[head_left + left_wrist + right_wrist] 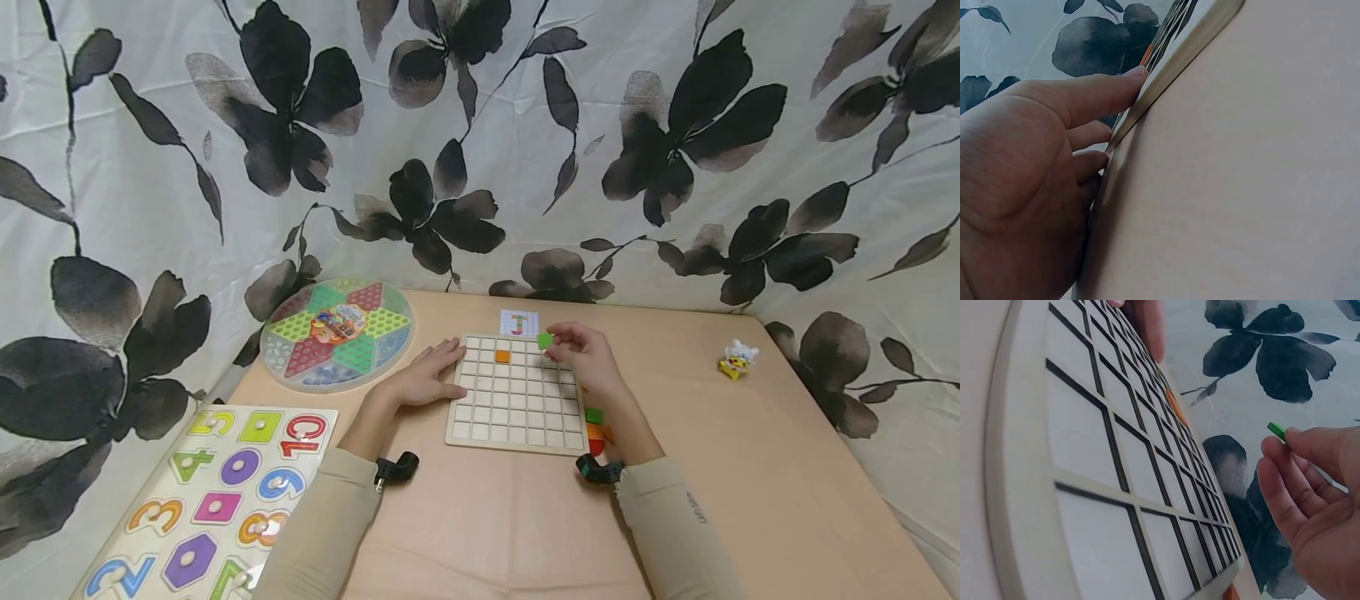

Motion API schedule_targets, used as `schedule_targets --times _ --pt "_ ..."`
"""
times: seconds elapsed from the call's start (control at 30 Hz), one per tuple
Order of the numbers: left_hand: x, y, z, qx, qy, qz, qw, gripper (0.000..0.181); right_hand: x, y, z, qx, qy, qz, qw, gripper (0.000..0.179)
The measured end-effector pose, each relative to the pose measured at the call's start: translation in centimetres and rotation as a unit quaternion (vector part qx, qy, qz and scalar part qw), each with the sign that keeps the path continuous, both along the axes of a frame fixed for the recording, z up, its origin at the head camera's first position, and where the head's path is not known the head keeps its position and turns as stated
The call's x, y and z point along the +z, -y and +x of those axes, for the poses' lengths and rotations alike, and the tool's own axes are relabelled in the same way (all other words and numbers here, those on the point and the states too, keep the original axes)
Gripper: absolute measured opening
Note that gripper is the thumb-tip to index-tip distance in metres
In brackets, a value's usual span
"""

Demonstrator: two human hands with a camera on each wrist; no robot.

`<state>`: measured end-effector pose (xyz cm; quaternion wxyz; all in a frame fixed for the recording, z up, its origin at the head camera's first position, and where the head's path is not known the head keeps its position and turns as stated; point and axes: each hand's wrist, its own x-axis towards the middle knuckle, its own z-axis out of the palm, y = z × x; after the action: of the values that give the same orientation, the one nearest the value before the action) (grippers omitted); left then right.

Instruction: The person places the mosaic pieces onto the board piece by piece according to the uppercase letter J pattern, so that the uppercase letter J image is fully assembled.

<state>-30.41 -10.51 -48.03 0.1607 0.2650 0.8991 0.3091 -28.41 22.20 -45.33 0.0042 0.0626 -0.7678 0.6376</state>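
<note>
A white grid board (498,408) with a wooden rim lies in front of me, one orange square tile (502,357) set in its upper rows. My left hand (423,377) rests along the board's left edge, thumb and fingertips touching the rim, as the left wrist view also shows. Between thumb and fingertips my right hand (588,358) pinches a green square tile (1277,430), held above the board's upper right part. A small card (519,322) with a coloured pattern on a grid lies just beyond the board's far edge.
Several loose tiles, among them a green one (594,416), lie beside the board's right edge, partly hidden by my right forearm. A round star-patterned game board (288,379) and a number-and-shape puzzle board (172,500) lie at left. A small toy figure (738,359) stands far right.
</note>
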Motion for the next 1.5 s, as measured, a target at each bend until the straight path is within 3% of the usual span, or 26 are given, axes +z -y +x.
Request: schedule_targets --times 0.23,0.47,0.73,1.13,1.5 --pt "-0.1 -0.1 0.1 0.002 0.0 0.004 1.0 0.089 -0.8 0.8 -0.6 0.016 -0.003 0.037 0.9992 0.032" --pt "-0.2 -0.2 0.0 0.005 0.0 0.006 1.0 0.088 -1.4 1.4 -1.1 0.027 0.005 0.108 0.9937 0.029" --pt "0.0 0.0 0.2 0.007 0.003 0.003 1.0 0.088 -2.0 1.7 -1.7 0.043 0.002 0.138 0.9895 0.027" --pt "0.2 0.1 -0.1 0.006 0.004 0.001 1.0 0.089 -1.8 2.7 -2.6 0.067 -0.029 0.212 0.9746 0.023" --pt "0.1 -0.1 0.0 0.008 0.006 0.0 1.0 0.089 -1.7 3.0 -2.6 0.065 -0.008 0.236 0.9695 0.023"
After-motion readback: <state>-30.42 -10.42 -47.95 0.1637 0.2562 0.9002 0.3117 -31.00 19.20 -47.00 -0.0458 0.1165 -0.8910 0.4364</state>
